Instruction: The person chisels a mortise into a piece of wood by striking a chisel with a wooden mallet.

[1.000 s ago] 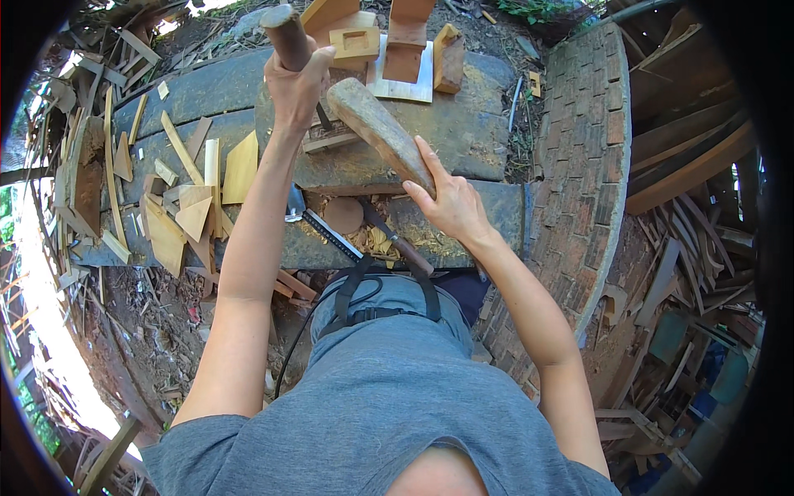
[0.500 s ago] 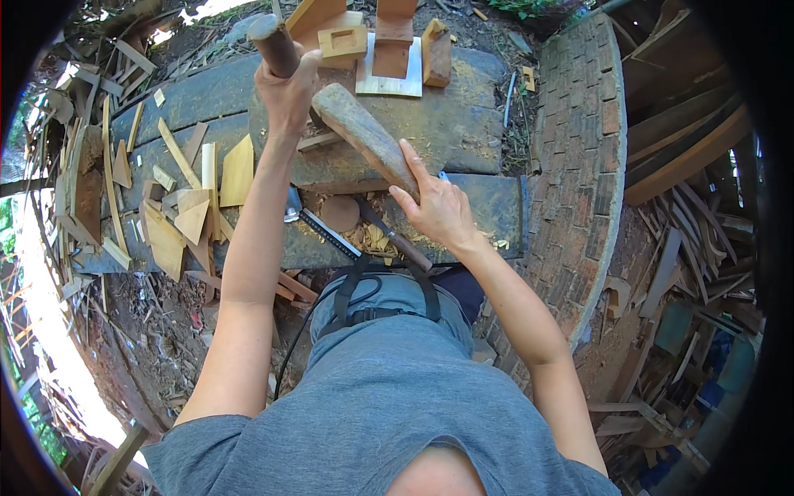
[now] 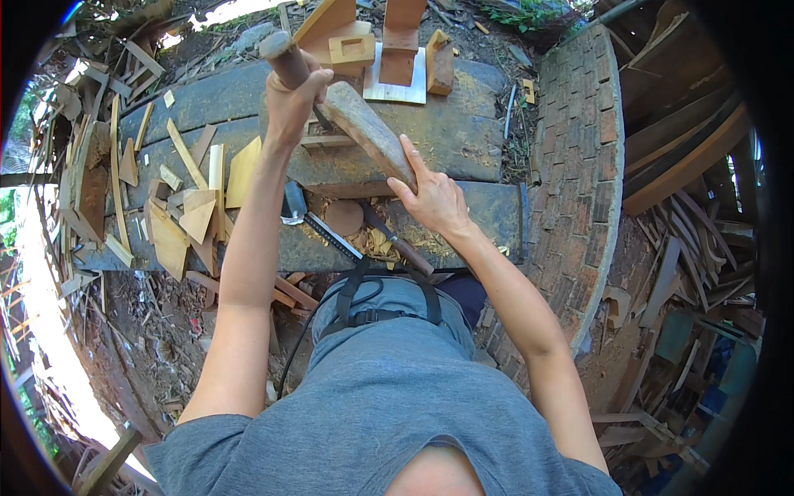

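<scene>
My left hand (image 3: 291,103) is closed around the thick, dark wooden handle of a chisel (image 3: 286,64), its butt end pointing up. Part of a dark blade shows below the fist, beside a small wooden block (image 3: 327,141) on the thick work board (image 3: 438,136). My right hand (image 3: 438,200) grips the near end of a worn wooden mallet (image 3: 364,128), forefinger stretched along it. The mallet's broad far end is close to my left hand; whether they touch I cannot tell.
Nearer me lie a saw (image 3: 331,236), a round wooden disc (image 3: 343,217) and a dark-bladed tool with a wooden handle (image 3: 411,255), among shavings. Mortised blocks (image 3: 351,50) stand at the back. Offcuts (image 3: 196,217) cover the left side; a brick wall (image 3: 579,157) runs along the right.
The view has shifted slightly. The chisel handle is a little lower and further right, and the mallet has moved slightly with my right hand. Both grips are unchanged.
</scene>
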Action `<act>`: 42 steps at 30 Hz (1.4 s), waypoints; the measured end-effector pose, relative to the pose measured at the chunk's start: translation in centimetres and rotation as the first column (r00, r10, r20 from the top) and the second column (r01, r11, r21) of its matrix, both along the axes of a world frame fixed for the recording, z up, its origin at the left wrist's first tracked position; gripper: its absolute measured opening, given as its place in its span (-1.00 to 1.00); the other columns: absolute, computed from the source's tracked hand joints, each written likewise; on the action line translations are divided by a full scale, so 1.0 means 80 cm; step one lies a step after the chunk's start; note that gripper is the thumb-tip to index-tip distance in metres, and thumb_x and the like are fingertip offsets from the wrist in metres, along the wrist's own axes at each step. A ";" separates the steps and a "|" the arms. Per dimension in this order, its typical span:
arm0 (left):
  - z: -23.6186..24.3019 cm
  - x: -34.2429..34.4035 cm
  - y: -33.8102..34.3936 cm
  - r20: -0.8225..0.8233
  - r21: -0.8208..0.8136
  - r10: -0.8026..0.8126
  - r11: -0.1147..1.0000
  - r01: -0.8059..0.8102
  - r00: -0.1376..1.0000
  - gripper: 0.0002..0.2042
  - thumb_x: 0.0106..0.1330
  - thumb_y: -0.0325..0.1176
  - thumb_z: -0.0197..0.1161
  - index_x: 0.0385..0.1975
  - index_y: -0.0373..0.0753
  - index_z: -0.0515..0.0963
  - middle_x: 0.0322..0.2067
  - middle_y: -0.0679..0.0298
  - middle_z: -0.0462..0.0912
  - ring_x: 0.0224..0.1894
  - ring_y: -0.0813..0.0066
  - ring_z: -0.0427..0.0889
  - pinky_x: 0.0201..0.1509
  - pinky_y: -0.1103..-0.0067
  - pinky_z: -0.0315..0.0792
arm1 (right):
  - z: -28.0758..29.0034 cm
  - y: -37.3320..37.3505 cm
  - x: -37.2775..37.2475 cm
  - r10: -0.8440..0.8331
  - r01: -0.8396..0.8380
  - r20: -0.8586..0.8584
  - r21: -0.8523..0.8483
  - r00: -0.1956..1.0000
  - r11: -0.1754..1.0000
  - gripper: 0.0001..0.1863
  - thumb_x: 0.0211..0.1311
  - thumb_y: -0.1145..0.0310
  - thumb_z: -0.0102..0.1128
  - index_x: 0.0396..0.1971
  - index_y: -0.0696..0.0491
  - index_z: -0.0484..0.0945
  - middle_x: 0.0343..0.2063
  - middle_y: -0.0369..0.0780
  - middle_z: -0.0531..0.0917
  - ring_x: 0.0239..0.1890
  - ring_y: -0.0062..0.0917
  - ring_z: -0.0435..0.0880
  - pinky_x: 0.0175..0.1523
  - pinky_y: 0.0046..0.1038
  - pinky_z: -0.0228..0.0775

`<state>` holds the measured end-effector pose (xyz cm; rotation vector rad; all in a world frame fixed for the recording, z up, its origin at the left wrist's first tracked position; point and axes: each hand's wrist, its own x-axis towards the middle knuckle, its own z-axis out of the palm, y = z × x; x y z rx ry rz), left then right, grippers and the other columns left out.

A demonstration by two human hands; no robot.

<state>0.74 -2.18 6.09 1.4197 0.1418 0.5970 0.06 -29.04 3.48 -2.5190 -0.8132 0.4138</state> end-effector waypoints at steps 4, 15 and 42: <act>-0.010 -0.003 -0.029 0.005 0.032 0.118 0.992 -0.118 0.993 -0.88 0.23 -0.56 0.32 -0.44 -0.21 0.50 -0.59 0.44 0.51 -0.57 0.72 0.48 -0.46 0.69 0.35 | 0.002 -0.003 -0.012 -0.003 0.003 0.001 0.051 1.000 0.999 -0.13 0.33 -0.05 0.16 0.54 -0.20 -0.02 -0.39 0.12 0.73 -0.33 0.12 0.72 -0.16 0.01 0.58; 0.007 -0.016 0.004 -0.096 0.053 -0.168 0.983 0.173 0.981 -0.84 0.19 -0.46 0.40 -0.50 -0.17 0.50 -0.55 0.46 0.52 -0.48 0.72 0.52 -0.36 0.66 0.40 | -0.010 -0.009 -0.016 -0.004 0.002 0.074 0.019 0.997 1.000 -0.12 0.28 0.01 0.23 0.53 -0.27 0.00 -0.46 0.09 0.72 -0.40 0.06 0.73 -0.30 -0.02 0.58; -0.004 -0.022 0.017 0.083 -0.440 0.523 0.783 -0.439 0.848 -0.72 0.44 -0.21 0.30 -0.22 -0.20 0.34 -0.52 0.34 0.47 -0.54 0.53 0.53 -0.37 0.49 0.62 | -0.017 -0.006 -0.005 0.002 0.005 -0.088 0.085 0.996 0.996 -0.14 0.32 -0.05 0.17 0.53 -0.22 0.00 -0.33 0.22 0.70 -0.21 0.19 0.69 -0.07 0.06 0.55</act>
